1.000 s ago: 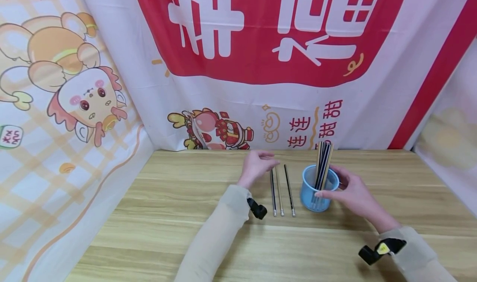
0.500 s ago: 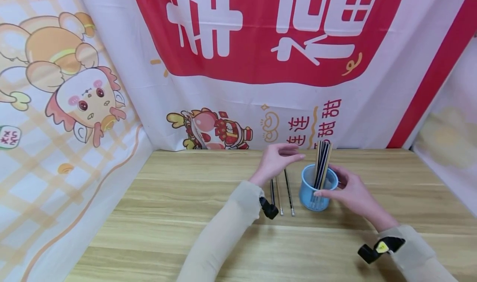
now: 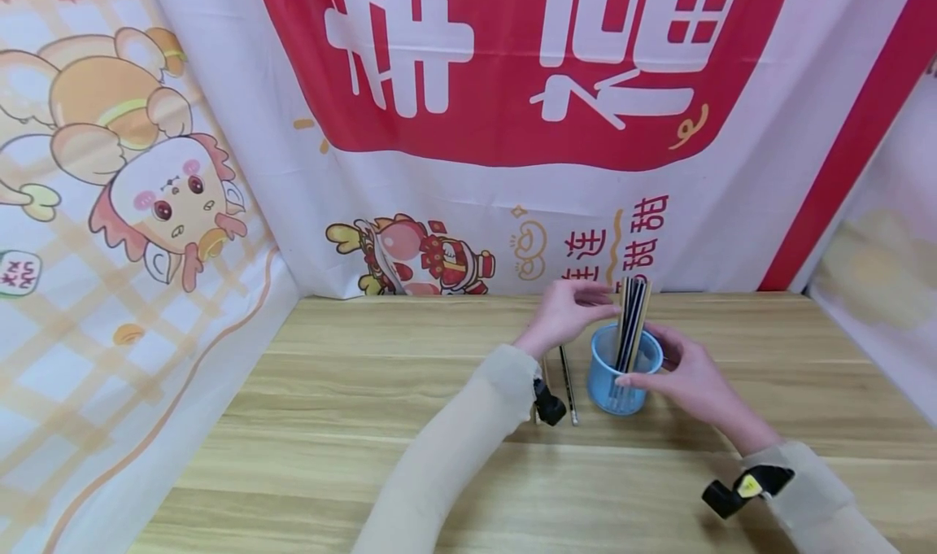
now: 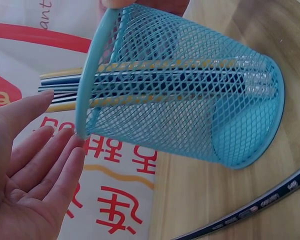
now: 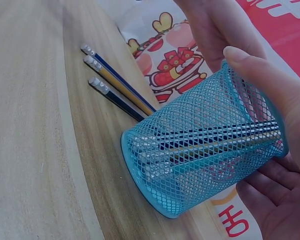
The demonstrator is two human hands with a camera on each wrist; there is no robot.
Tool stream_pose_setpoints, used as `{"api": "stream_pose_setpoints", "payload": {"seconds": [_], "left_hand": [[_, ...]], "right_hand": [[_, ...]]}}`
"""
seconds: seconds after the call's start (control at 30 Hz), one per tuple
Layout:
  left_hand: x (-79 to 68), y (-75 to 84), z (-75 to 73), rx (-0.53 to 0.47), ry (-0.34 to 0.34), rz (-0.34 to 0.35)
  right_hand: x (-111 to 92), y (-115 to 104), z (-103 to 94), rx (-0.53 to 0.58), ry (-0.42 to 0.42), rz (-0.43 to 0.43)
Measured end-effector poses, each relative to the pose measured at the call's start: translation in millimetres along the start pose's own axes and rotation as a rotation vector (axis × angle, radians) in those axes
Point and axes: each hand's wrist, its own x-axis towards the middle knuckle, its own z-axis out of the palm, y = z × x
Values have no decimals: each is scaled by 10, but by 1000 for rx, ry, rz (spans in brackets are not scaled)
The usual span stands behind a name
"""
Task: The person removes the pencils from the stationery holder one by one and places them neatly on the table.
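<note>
Head view, left grip [image 3: 569, 311] extended by pencils [image 3: 633, 326], right grip [image 3: 691, 375] round cup [image 3: 606, 390]

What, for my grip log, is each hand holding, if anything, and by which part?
The right hand grips the cup at its rim; the left hand, near the pencils, shows no hold.

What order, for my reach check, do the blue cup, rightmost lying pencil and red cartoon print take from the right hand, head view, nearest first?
1. Blue cup: touching right hand.
2. Rightmost lying pencil: left of the cup.
3. Red cartoon print: left, back cloth.
</note>
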Motion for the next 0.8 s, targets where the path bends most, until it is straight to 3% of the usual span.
{"api": "stream_pose_setpoints", "payload": {"seconds": [0.8], "left_hand": [[1,-107,148,-28,6,8]], "right_hand": [[-1,-1,13,9,16,18]]}}
